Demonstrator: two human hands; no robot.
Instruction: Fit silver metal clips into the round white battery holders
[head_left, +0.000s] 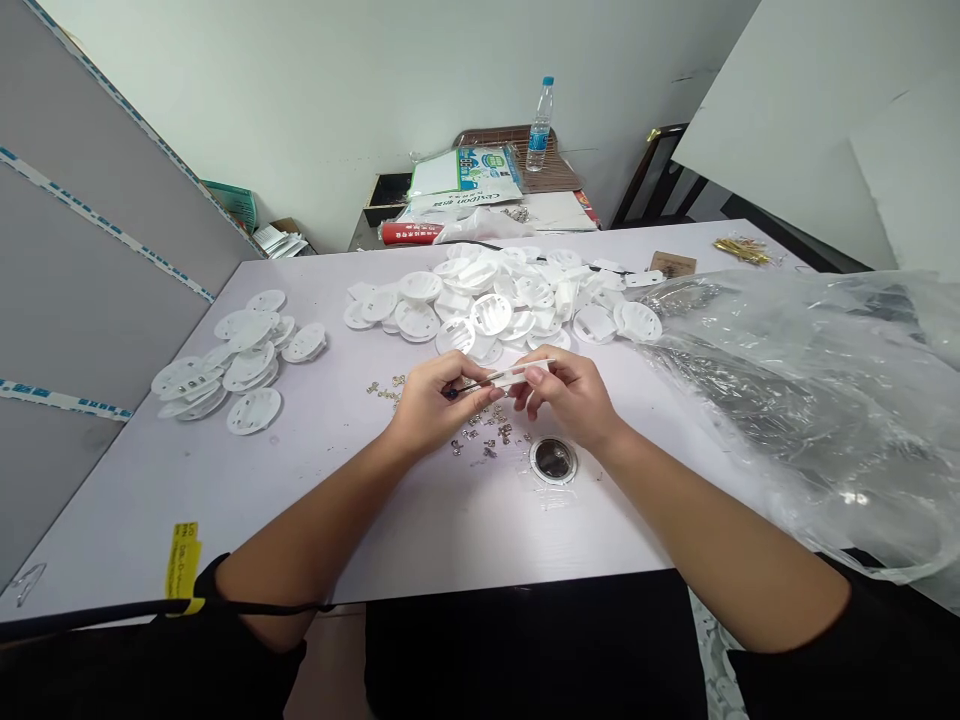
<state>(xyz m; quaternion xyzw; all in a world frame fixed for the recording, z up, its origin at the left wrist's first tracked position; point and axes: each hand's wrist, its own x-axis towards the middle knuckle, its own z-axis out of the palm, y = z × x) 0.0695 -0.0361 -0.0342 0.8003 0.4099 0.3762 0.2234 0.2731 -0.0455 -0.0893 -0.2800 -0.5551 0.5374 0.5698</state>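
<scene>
Matt white plastic discs (480, 300), small shiny metal clips (487, 440), smooth pale matt tabletop (315, 500), crinkled glossy clear plastic bag (810, 390), clear plastic water bottle (540, 125), dull grey board wall (82, 290)

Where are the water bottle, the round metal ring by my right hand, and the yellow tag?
water bottle (540, 125), head view, on its label.
metal ring (553, 460), head view, on its dark centre.
yellow tag (182, 560), head view, on its middle.

We see a thin white plastic disc (517, 373) held edge-on above the pale table, so it looks like a flat, nearly level strip. It sits between the fingertips of both hands, one end at the left hand (431, 405) and the other at the right hand (570, 395). Its face is turned from us, so its details are hidden.
</scene>
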